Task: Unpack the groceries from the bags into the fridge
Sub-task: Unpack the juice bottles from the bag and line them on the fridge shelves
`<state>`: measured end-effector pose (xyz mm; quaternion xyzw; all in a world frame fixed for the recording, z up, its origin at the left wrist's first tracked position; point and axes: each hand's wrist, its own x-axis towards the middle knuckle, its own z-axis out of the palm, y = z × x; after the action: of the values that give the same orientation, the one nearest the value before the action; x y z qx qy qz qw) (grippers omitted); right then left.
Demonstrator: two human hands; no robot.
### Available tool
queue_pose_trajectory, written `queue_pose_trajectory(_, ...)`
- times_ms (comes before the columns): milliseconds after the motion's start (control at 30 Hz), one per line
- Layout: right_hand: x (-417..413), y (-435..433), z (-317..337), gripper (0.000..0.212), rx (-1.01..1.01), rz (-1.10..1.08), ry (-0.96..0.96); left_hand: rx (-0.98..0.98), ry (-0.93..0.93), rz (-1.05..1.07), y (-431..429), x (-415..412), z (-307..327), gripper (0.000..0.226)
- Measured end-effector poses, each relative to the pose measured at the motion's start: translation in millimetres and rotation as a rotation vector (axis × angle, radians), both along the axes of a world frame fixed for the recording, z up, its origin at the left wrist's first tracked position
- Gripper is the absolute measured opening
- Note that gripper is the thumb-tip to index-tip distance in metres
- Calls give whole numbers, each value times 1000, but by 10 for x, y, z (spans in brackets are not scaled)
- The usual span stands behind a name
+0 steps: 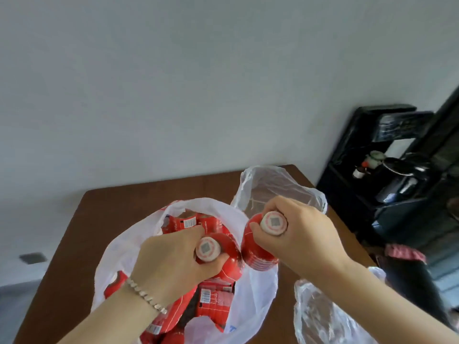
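Note:
A white plastic bag (124, 249) lies open on the brown table (74, 244), full of several red-labelled bottles (213, 304). My left hand (169, 261) grips one red bottle (228, 256) by its neck, just under the white cap, over the bag's mouth. My right hand (303, 234) grips a second red bottle (255, 254) the same way, held beside the first so the two almost touch. No fridge is in view.
A clear empty bag (278, 184) stands behind the right hand, and another crumpled clear bag (320, 314) lies at the table's front right. A black stand (387, 175) with a kettle and small jars is to the right, past the table edge.

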<state>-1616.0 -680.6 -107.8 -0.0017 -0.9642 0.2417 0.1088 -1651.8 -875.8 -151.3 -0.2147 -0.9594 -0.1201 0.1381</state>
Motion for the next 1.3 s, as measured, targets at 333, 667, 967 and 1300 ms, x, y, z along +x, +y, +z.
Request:
queue_pose_trajectory(333, 1566, 650, 25, 19, -2, -659, -130, 13, 67, -746, 1156, 421, 262, 45)
queue_pose_trajectory(667, 4398, 1097, 24, 28, 109, -1379, -199, -2, 136, -1411, 2753, 2706, 368, 49)
queue_pose_trajectory(967, 7298, 1247, 272, 27, 121, -1755, -180, -52, 142, -1763, 3754, 5655, 440, 45)
queue_pose_trajectory(1300, 9707, 1666, 516, 31, 157, -2172, -168, 37, 100, -2068, 4875, 8472, 634, 53)
